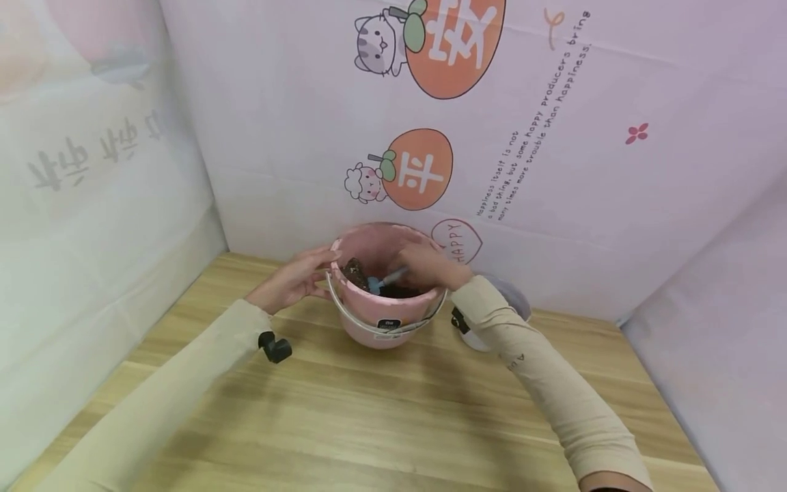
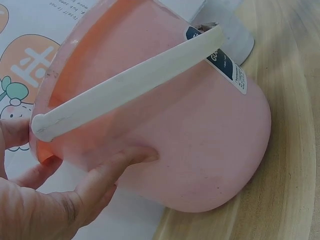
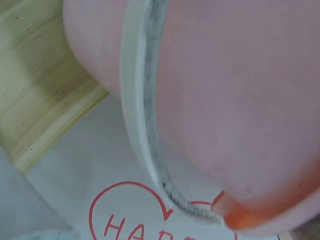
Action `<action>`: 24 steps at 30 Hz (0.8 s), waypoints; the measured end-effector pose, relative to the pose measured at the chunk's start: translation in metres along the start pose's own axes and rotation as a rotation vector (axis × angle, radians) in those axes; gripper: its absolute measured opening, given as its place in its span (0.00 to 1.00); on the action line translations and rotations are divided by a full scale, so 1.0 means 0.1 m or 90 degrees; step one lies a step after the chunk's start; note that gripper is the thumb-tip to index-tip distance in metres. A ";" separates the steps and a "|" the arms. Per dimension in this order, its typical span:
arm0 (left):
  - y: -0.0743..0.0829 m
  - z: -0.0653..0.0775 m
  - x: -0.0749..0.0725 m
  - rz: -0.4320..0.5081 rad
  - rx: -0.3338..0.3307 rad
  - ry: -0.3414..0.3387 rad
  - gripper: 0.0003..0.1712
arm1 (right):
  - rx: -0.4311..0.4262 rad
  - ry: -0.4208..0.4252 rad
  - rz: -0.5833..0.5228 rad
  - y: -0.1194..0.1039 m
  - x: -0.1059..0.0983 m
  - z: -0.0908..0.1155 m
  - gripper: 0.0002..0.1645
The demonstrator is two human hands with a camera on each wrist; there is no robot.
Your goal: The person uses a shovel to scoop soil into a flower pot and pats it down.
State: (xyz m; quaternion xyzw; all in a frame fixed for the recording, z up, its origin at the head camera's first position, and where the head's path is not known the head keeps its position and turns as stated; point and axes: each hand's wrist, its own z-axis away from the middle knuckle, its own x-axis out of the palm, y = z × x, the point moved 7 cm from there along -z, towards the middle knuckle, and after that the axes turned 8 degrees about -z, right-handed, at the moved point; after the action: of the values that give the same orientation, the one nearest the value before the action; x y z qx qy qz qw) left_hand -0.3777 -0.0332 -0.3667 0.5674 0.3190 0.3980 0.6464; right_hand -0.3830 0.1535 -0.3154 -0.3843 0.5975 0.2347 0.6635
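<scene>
A pink bucket (image 1: pixel 381 335) with a white handle (image 2: pixel 135 85) hanging down its front stands at the back of the table, dark soil (image 1: pixel 354 272) inside it. At its left rim my left hand (image 1: pixel 298 277) holds the bucket. The left wrist view shows the thumb (image 2: pixel 125 159) against the outer wall and other fingers at the rim. My right hand (image 1: pixel 424 263) reaches into the bucket and grips the light handle of a small blue garden trowel (image 1: pixel 376 284), whose head is at the soil. In the right wrist view the bucket wall (image 3: pixel 225 90) hides that hand.
Behind my right forearm stands a pale grey container (image 1: pixel 515 298), partly hidden; its side also shows in the right wrist view. The wooden table (image 1: pixel 369 417) meets a printed cloth backdrop (image 1: pixel 295 137) behind the bucket, with cloth walls on both sides.
</scene>
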 end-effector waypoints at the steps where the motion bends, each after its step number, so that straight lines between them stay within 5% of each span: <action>1: 0.01 0.00 0.00 -0.002 -0.001 0.003 0.36 | -0.006 0.000 -0.004 0.00 -0.02 0.01 0.06; 9: 0.01 -0.01 0.01 -0.003 0.001 0.001 0.35 | -0.016 0.016 -0.037 0.04 -0.10 0.08 0.07; 18: 0.01 -0.01 0.01 -0.001 0.005 0.005 0.34 | -0.062 0.033 -0.074 -0.06 -0.20 0.15 0.19; 24: 0.01 0.01 0.03 0.001 0.005 0.006 0.34 | -0.042 0.044 -0.081 -0.03 -0.22 0.22 0.12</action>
State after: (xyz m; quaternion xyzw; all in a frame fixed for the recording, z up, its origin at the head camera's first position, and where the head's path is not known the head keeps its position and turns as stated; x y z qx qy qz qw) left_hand -0.3754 -0.0314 -0.3652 0.5685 0.3233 0.3999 0.6421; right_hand -0.3716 0.1722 -0.2935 -0.4511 0.5866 0.1985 0.6426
